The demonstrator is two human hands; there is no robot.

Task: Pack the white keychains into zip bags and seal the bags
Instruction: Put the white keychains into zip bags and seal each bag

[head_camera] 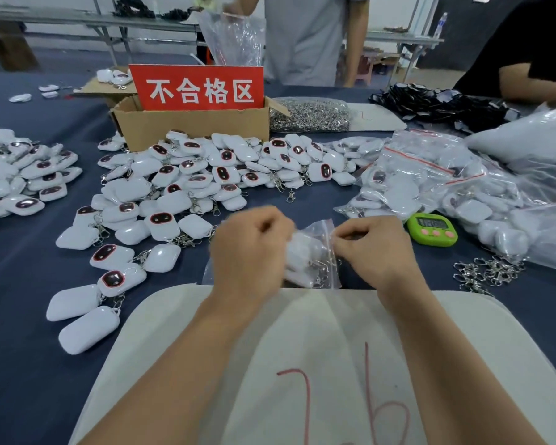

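Observation:
A clear zip bag (315, 252) with a white keychain inside is held between my two hands, just beyond the white mat (302, 364). My left hand (247, 248) grips the bag's left side, blurred by motion. My right hand (373, 248) pinches the bag's right top edge at the zip strip. Loose white keychains (187, 184) with dark red-rimmed faces lie in a wide pile on the dark blue table, left and ahead. Several packed zip bags (430, 181) are heaped to the right.
A cardboard box (193, 123) with a red sign stands ahead. A green timer (432, 228) sits right of my right hand. Metal clasps (485, 271) lie at the right, a bag of rings (308, 115) behind. A standing person (305, 36) and a seated person's arm (533, 85) are across.

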